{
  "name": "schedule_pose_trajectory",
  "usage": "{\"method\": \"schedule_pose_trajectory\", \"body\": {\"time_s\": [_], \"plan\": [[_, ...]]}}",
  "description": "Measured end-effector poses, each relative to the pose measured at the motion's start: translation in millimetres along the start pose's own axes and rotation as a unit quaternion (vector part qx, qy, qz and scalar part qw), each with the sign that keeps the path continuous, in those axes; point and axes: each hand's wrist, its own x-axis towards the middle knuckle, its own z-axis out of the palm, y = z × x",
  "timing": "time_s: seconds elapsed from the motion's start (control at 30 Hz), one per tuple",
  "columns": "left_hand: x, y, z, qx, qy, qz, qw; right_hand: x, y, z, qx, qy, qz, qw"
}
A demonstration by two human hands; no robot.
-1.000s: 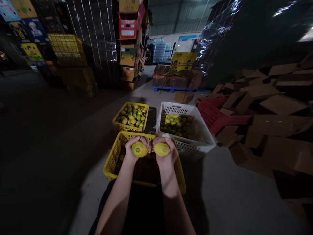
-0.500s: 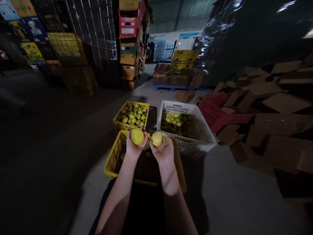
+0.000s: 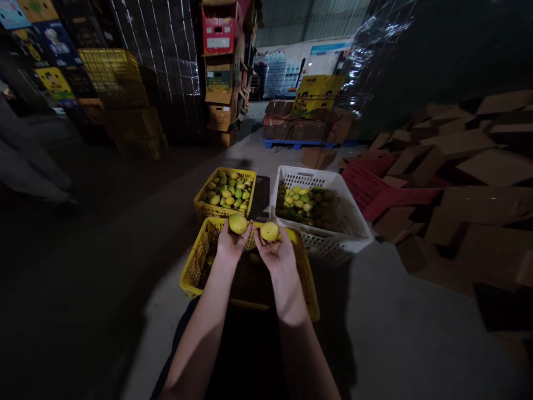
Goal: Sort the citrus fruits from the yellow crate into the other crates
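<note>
My left hand (image 3: 231, 244) is closed around a yellow-green lemon (image 3: 238, 224), which rests on the fingers. A paler yellow lemon (image 3: 270, 231) sits in my right hand (image 3: 276, 251), its end turned toward me. Both hands are side by side above the near yellow crate (image 3: 190, 272), whose shaded inside holds a few lemons. Just beyond, a smaller-looking yellow crate (image 3: 201, 210) is filled with yellow and green lemons (image 3: 228, 190). To the right stands a white crate (image 3: 352, 222) with more lemons (image 3: 300, 201) in it.
A dark flat item (image 3: 261, 194) lies between the two far crates. Cardboard boxes (image 3: 478, 222) and a red crate (image 3: 370, 186) are heaped at right. Stacked boxes (image 3: 220, 78) and a blue pallet (image 3: 293, 144) stand behind. A person's leg (image 3: 31, 161) shows at left.
Both lemons have been turned in my hands, the right one now showing its end. At far left, the person's leg has come further into view.
</note>
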Motion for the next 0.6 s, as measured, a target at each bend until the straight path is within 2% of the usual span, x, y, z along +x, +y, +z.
{"method": "schedule_pose_trajectory", "body": {"time_s": [0.07,0.17,0.23,0.33,0.43,0.5,0.6], "plan": [[-4.1,0.2,0.3,0.005,-0.027,0.017,0.999,-0.7,-1.1,1.3,0.021,0.019,0.005,1.000],[-13.1,2.2,1.4,0.011,-0.088,0.034,0.995,-5.1,-5.0,6.9,0.015,0.004,-0.016,1.000],[-19.4,3.7,2.3,0.024,-0.121,0.023,0.992,-10.3,-8.8,12.4,0.003,-0.020,-0.015,1.000],[-27.5,5.0,3.2,0.059,-0.151,-0.006,0.987,-18.4,-14.6,19.9,-0.008,-0.054,0.024,0.998],[-32.3,5.1,3.6,0.098,-0.187,-0.030,0.977,-23.0,-18.4,22.2,-0.038,-0.061,0.041,0.997],[-32.1,4.3,3.1,0.105,-0.181,-0.040,0.977,-23.0,-18.9,20.7,-0.054,-0.057,0.036,0.996],[-24.1,1.3,-0.9,0.064,-0.084,-0.050,0.993,-19.7,-16.7,16.6,-0.064,-0.051,0.032,0.996]]}}
